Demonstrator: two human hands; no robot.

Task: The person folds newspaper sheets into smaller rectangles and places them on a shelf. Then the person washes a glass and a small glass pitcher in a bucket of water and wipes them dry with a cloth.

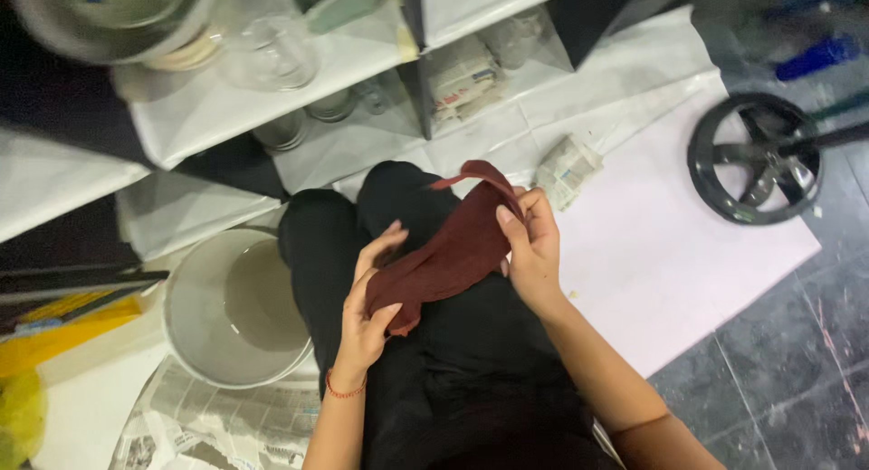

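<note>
Left of the left hand [367, 303] stands a white bucket [195, 330] on newspaper [213, 425]. The left grip is pinched on the lower end of a maroon cloth [453, 253], thumb over it. The cloth stretches up and right to the right hand [529, 244], whose grip pinches its upper end above the black-clad lap [471, 361]. Right of that grip lies a newspaper wad [567, 170]; farther right, a black wheel [754, 158].

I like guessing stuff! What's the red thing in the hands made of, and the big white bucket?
The dark red cloth looks like soft, matte fabric: it droops and folds between the left hand and right hand. The bucket looks like smooth pale plastic with a faint sheen, though painted metal is possible.
</note>
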